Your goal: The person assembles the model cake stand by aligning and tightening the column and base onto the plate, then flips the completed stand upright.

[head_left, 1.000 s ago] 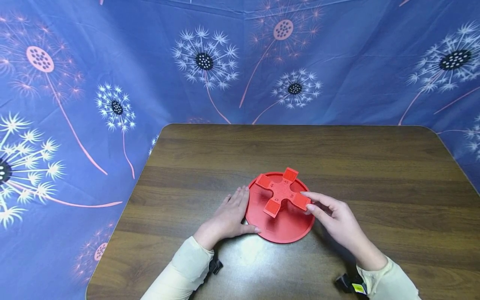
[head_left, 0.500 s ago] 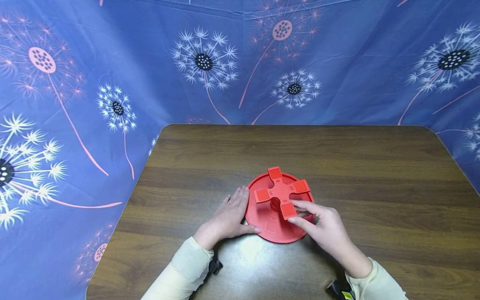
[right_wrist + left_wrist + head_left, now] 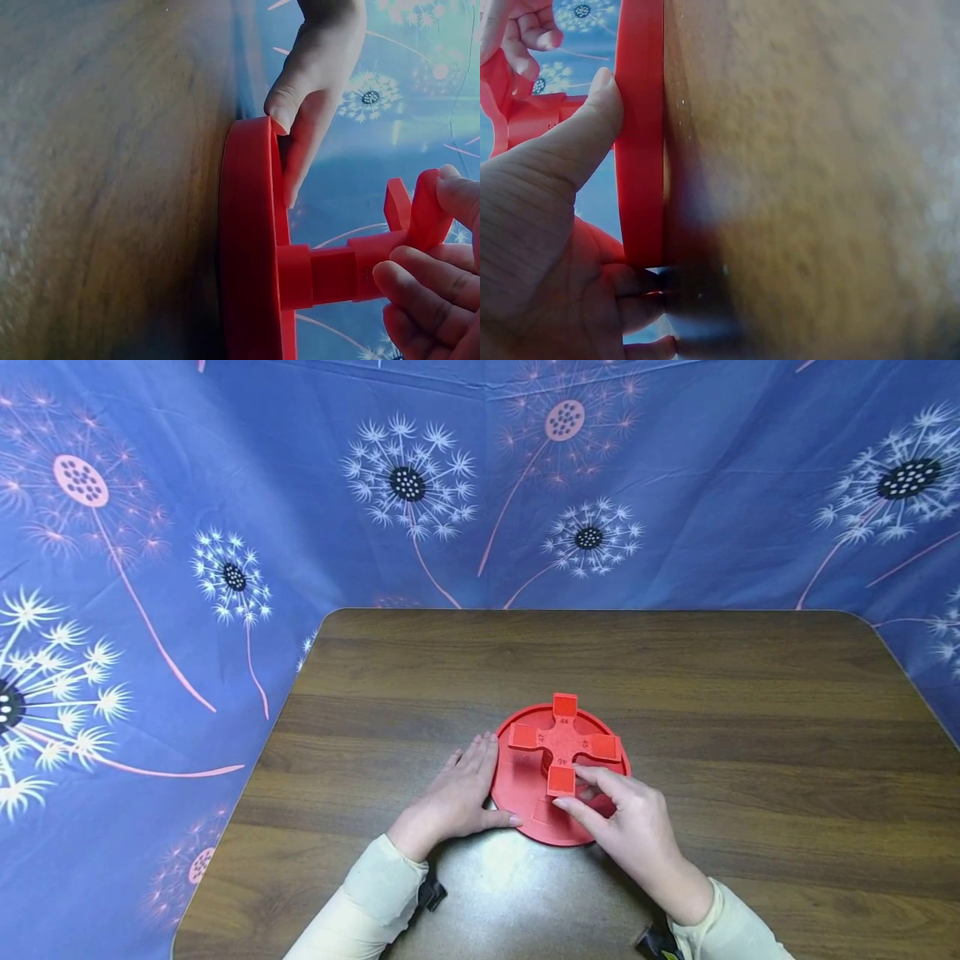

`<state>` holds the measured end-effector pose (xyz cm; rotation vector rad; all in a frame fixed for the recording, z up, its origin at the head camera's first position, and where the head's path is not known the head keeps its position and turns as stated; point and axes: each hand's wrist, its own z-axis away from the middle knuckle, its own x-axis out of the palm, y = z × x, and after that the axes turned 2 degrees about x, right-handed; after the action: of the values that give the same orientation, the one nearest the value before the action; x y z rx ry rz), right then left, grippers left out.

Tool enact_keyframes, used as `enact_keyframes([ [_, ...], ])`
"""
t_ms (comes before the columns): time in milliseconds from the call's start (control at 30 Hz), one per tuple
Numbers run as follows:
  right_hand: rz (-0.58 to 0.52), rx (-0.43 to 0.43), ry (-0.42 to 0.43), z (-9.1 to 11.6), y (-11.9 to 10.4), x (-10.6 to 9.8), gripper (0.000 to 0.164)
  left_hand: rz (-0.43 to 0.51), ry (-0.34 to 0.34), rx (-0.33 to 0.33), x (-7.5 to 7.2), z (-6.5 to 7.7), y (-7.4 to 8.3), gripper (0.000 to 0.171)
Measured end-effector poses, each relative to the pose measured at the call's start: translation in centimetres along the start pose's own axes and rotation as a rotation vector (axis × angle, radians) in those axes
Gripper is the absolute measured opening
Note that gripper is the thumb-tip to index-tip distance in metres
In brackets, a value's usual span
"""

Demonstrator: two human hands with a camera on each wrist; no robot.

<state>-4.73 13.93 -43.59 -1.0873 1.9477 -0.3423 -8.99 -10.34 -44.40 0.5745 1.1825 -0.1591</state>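
Note:
A round red dish (image 3: 525, 802) with a raised rim lies on the table. From its middle a red post (image 3: 334, 274) rises, topped by a red cross-shaped piece (image 3: 562, 743) whose arms end in square tabs and carry small printed numbers. My right hand (image 3: 637, 827) pinches the near arm, marked 46, between thumb and fingers. In the right wrist view its other fingers lie close beside the post. My left hand (image 3: 453, 797) rests along the dish's left side, fingers straight against the rim and thumb on the near rim.
The wood-grain table (image 3: 750, 710) reaches back to a blue hanging cloth (image 3: 480, 485) with a dandelion print. Dark wrist cameras sit under both cuffs, the left camera (image 3: 431, 893) close to the tabletop.
The cross-shaped piece has turned clockwise, its pinched arm swinging from the right side to the near side. My right hand has moved left with it; the left hand stays put.

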Motion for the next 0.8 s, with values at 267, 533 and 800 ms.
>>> enact_keyframes([
  [267, 0.017, -0.003, -0.003, 0.0, 0.0, -0.1, 0.044, 0.003, -0.001, 0.000, 0.0, 0.0, 0.0, 0.116],
  [533, -0.013, 0.006, 0.052, -0.4, 0.2, -1.2, 0.044, -0.004, 0.000, 0.004, 0.0, 0.0, 0.0, 0.116],
  [800, 0.035, 0.112, 0.148, -1.6, 2.0, -3.4, 0.037, 0.002, 0.000, 0.005, 0.0, 0.0, -0.1, 0.116],
])
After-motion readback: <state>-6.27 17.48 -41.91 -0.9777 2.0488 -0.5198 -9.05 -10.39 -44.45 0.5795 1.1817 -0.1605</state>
